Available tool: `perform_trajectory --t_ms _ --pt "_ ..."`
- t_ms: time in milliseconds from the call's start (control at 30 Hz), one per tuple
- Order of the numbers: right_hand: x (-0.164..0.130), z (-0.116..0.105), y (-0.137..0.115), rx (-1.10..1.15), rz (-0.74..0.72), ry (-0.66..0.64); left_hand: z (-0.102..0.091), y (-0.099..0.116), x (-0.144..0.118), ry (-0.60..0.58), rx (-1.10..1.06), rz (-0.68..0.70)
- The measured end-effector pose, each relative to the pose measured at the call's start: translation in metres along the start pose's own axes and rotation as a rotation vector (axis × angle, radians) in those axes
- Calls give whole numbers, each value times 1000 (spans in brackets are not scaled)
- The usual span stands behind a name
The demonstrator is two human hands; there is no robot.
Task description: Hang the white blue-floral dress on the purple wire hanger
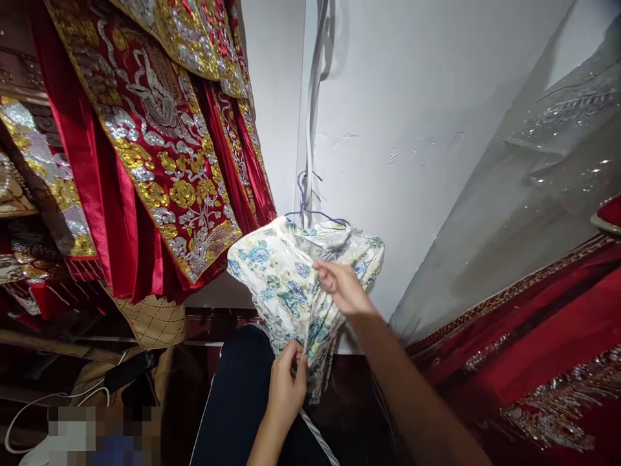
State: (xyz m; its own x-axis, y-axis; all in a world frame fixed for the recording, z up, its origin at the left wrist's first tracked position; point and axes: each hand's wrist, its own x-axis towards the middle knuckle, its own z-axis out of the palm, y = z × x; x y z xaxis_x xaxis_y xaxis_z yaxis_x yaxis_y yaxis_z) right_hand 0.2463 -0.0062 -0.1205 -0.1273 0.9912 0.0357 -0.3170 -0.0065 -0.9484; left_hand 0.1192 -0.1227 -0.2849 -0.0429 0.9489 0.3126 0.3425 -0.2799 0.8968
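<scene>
1. Our left hand [286, 388] sits lowest, fingers pinched shut on the floral garment's [286, 285] lower edge.
2. Our right hand [342, 285] grips a fold higher up.
3. It hangs from a purple hanger [315, 213] by the wall.
4. No readable writing.

White garment [281, 285] w/ blue-green floral print; red robes [145, 162] w/ gold & silver embroidery.

White blue-floral garment [286, 285] on a purple hanger [315, 213], against the wall.
</scene>
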Motion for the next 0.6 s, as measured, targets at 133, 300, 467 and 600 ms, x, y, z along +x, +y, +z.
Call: perform_trajectory --t_ms 133,300,467,600 --pt "24 16 -58 -28 -179 -86 1 2 12 -56 7 -8" --pt "-9 20 -28 -123 -273 -115 -16 47 50 -61 -208 74" --pt "-22 18 -33 -264 -287 -188 -62 135 109 134 -150 408" --pt "-20 21 -51 -327 -434 -172 -81 168 144 142 200 553"
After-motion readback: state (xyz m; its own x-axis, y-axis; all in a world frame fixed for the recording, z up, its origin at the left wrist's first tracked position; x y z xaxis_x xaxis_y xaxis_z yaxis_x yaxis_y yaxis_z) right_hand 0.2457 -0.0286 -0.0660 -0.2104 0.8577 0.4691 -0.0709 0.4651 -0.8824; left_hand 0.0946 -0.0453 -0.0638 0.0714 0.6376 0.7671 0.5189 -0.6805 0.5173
